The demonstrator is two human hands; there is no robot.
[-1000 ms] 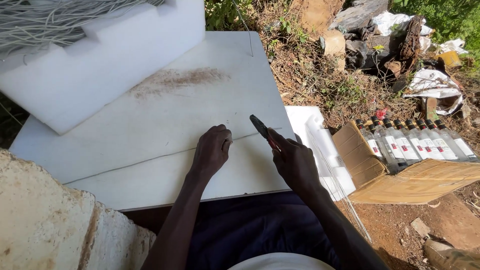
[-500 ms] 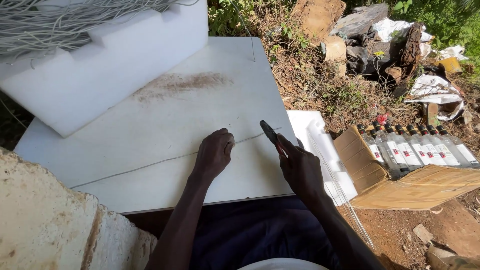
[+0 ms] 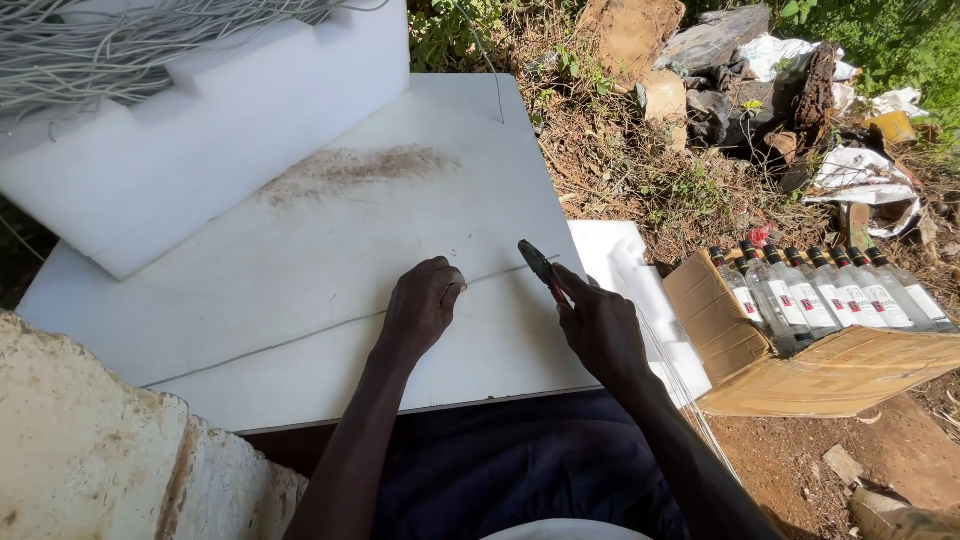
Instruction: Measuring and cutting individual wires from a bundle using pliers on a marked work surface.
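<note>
At the frame's centre, the thin grey wire (image 3: 300,335) runs across the flat white board (image 3: 330,250). The left hand (image 3: 420,305) pinches it down against the board; right of it, the right hand (image 3: 600,325) grips dark pliers (image 3: 540,265) at the wire. Best to keep the pinch firm and the wire taut.

On the white desk (image 3: 300,250) the left hand (image 3: 420,305) pins a thin wire (image 3: 270,342) near the front edge, while the right hand (image 3: 600,325) grips pliers (image 3: 540,265) at the wire's end by the right edge, beside a cardboard box (image 3: 800,370) of bottles (image 3: 830,290).
</note>
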